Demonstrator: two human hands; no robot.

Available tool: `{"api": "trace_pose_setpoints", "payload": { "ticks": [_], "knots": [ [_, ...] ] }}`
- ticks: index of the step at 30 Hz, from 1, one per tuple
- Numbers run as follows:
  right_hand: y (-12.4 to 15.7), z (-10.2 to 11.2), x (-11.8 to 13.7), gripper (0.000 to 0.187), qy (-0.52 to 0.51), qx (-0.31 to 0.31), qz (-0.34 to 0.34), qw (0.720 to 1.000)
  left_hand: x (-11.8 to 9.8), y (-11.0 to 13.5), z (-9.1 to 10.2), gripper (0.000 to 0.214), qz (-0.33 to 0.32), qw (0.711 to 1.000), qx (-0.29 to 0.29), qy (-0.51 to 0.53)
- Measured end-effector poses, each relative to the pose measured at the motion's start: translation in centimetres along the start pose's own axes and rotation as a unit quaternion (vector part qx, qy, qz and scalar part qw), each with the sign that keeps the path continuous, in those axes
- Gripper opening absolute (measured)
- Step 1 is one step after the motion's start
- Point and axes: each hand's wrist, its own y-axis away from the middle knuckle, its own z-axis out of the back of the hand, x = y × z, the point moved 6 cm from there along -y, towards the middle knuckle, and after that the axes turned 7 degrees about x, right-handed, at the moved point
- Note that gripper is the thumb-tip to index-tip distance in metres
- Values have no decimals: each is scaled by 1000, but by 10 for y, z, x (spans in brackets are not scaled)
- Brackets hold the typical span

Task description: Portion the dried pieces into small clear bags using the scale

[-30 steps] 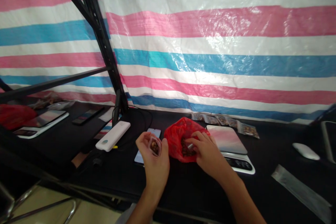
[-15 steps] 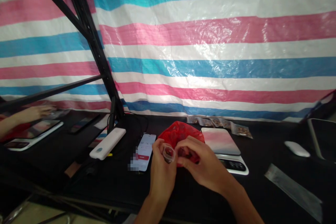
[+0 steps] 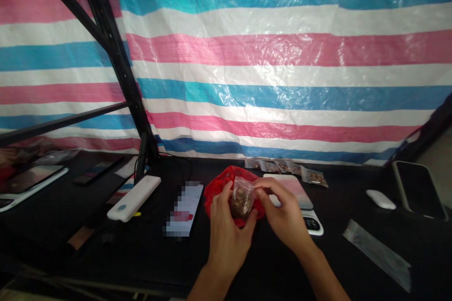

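Over the red plastic bag (image 3: pixel 214 187) I have a small clear zip bag (image 3: pixel 243 197) filled with brown, nut-like pieces. My right hand (image 3: pixel 282 211) pinches its upper right corner between thumb and fingers. From below, my left hand (image 3: pixel 229 237) cups the same bag, fingers on its left side and thumb at its lower right. What lies in the red bag is mostly hidden behind my hands. A white digital scale (image 3: pixel 296 189) with a pinkish top plate stands just right of my right hand, partly covered by it.
Several filled small bags (image 3: pixel 314 177) line the back of the table. To the left are a phone (image 3: pixel 187 207) and a white power bank (image 3: pixel 134 198). A flat clear packet (image 3: pixel 377 255), white case (image 3: pixel 380 199) and dark-screened device (image 3: pixel 420 190) lie right. Another person's hand is blurred far left.
The small bag, its round open mouth toward me before, now stands upright with the brown pieces showing. My right hand has moved to its top corner. The view has shifted slightly right.
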Motion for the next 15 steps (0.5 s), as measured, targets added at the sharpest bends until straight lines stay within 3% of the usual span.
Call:
{"api": "trace_pose_setpoints", "payload": {
  "ticks": [6, 11, 15],
  "knots": [
    [5, 67, -57, 33, 65, -135, -137, 979, -13, 1, 7, 52, -84, 996, 0, -16],
    [21, 96, -102, 29, 259, -122, -269, 920, -11, -3, 15, 40, -93, 995, 3, -42],
    [25, 100, -106, 33, 327, -112, -246, 906, -11, -5, 19, 33, -106, 993, -2, -43]
  ]
}}
